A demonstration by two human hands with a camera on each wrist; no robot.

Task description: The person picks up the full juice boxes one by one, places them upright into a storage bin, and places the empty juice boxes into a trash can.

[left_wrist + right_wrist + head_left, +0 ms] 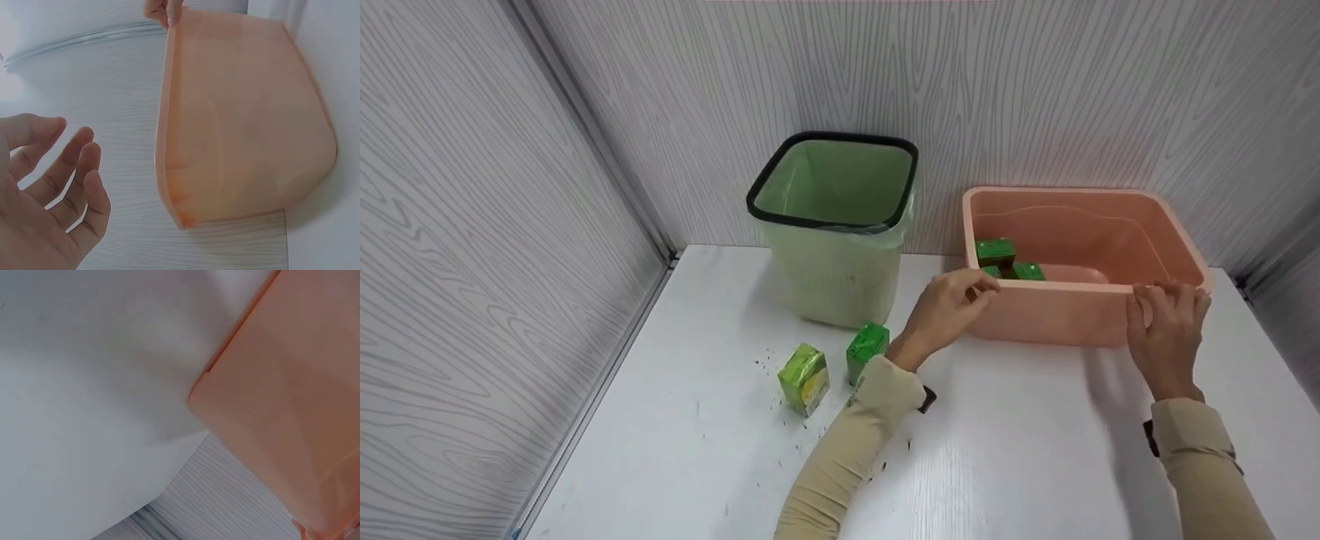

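Observation:
A pink plastic bin [1050,319] stands at the back right, its near wall toward me. My right hand [1168,334] grips its rim at the front right corner, fingers bent over the edge; the same hand shows at the top of the left wrist view. Near the front left corner, my left hand [949,307] is held with loosely bent fingers. The left wrist view has this hand [50,191] apart from the bin [247,124] with nothing in it. Inside the bin's left end lie several small green cartons [996,250].
A pale green trash can [836,281] with a black rim and a bag liner stands left of the bin. In front of it are a yellow-green drink carton [804,380] and a green carton [868,349], partly behind my left forearm. Dark specks dot the white table [697,450]. Panel walls rise behind.

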